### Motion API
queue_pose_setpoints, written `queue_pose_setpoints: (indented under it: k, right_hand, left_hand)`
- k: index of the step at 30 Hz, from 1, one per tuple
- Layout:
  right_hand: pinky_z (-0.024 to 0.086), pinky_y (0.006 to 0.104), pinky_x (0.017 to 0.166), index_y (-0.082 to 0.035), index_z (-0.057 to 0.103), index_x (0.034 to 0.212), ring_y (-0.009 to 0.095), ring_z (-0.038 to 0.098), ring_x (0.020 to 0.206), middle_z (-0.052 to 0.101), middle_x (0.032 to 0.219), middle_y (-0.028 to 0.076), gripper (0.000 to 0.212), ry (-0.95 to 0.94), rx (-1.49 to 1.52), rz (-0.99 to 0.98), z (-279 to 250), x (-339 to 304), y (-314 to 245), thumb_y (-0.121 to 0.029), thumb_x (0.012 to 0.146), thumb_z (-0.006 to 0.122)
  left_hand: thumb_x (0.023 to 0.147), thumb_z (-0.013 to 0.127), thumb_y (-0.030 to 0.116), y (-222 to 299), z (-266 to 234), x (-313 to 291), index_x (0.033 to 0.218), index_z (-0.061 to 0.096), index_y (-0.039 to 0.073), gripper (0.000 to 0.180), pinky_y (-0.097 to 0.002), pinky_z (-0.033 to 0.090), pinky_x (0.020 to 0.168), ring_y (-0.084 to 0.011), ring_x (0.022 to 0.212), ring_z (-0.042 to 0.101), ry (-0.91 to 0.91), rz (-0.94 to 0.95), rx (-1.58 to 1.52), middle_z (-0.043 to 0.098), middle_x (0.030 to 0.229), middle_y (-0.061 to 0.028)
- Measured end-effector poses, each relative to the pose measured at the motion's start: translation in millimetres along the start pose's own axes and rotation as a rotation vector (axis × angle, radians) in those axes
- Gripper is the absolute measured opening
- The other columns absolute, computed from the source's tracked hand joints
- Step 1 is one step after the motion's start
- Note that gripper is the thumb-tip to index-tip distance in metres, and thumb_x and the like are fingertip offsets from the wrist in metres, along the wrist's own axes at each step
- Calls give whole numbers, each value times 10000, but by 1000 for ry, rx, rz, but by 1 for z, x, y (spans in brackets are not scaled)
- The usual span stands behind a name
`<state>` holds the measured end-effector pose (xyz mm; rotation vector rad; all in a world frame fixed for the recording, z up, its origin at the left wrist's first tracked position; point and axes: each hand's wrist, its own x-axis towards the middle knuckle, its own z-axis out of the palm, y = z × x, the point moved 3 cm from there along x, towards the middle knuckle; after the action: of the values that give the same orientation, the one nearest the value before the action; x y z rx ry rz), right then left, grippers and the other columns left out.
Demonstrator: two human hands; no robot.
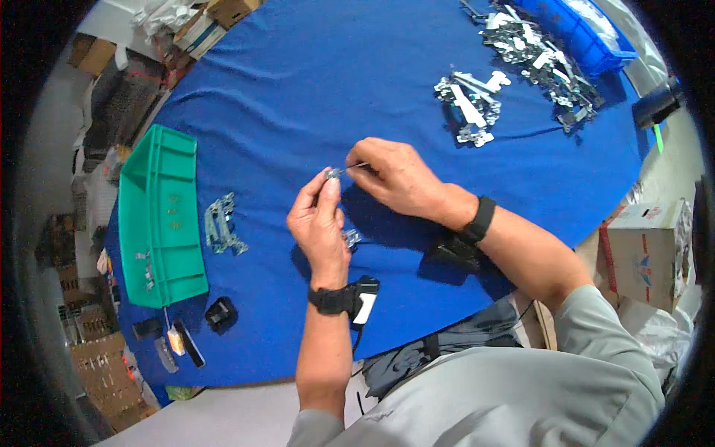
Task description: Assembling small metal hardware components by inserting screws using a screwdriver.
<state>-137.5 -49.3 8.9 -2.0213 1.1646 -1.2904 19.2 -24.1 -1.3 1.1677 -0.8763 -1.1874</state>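
Hands [350,194] together above blue surface [298,89]: we found left hand [319,223] pinching small metal part [333,173], right hand [398,179] clamped on thin pin [357,165] at it. We judged risk: pin slipping, part dropping among loose pieces [351,238] below.

The desk [313,82] wears a matt blue cloth, softly creased. The small part [333,173] pinched in the left hand [319,223] is bright, shiny metal, as is the thin pin [357,165] in the right hand [398,179]. The heaped brackets [536,56] gleam like stamped steel. The green tray [160,216] is smooth, slightly glossy plastic. The box [644,253] beside the desk is dull cardboard.
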Motion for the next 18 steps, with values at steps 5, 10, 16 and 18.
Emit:
queue_pose_setpoints:
  k: [5, 10, 16, 18]
  right_hand:
    - [487, 435, 634, -23, 588, 908, 356, 620, 757, 604, 817, 159, 94, 52, -16, -24, -2, -3, -1, -77, 850, 638]
    - [473, 431, 611, -38, 573, 869, 333, 603, 736, 573, 789, 126, 82, 17, -42, -24, -1, 2, 0, -91, 853, 635]
    - [488, 439, 620, -44, 581, 865, 343, 615, 741, 596, 795, 132, 87, -12, -33, -24, -3, 3, -1, -107, 848, 639]
    - [484, 410, 620, -30, 583, 877, 322, 614, 731, 594, 792, 130, 84, -25, -26, -22, -2, 2, -1, -77, 850, 647]
  left_hand:
    - [905, 680, 86, 1, 9, -6, 1117, 688, 6, 227, -165, 295, 407, -7, 505, 425, 75, -2, 71, 620, 765, 2]
    - [919, 662, 59, -5, 7, -2, 1141, 668, -21, 236, -156, 382, 498, -26, 667, 563, 82, 62, 56, 688, 921, -49]
    - [935, 631, 29, -8, 6, -2, 1157, 649, -42, 234, -192, 500, 681, -104, 844, 652, 39, 70, -7, 695, 1043, -95]
    - [934, 635, 35, -8, 6, -2, 1153, 652, -37, 231, -171, 479, 612, -69, 780, 638, 46, 81, -14, 700, 1030, -86]
